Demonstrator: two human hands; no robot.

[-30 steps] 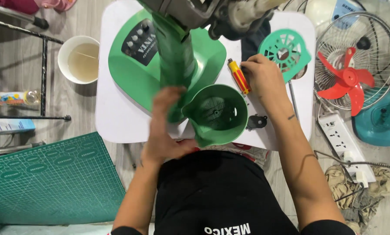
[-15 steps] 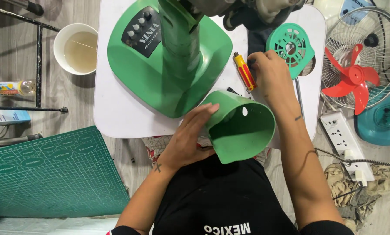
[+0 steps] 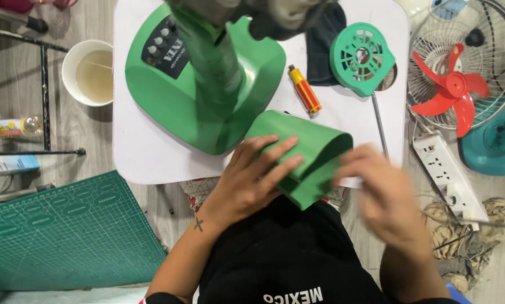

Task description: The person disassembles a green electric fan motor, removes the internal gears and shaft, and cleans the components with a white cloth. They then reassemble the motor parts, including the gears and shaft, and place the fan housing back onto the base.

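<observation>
- Light is bright and even, coming from above; the white table [image 3: 151,157] reads almost washed out.
- Shadows stay soft and short, darkest under the green fan base [image 3: 201,107] at centre top.
- The right hand [image 3: 385,197] smears with motion blur; the left hand [image 3: 252,180] is sharp.
- The top centre, nearest the lens, is out of focus.
- Straight lines bow slightly toward the frame edges.

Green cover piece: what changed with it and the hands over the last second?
The green cover was turned from opening-up onto its side, opening now facing right. The left hand kept hold of it. The right hand left the screwdriver and pulled back, blurred. Fan base, grille cap and cup stayed.
</observation>
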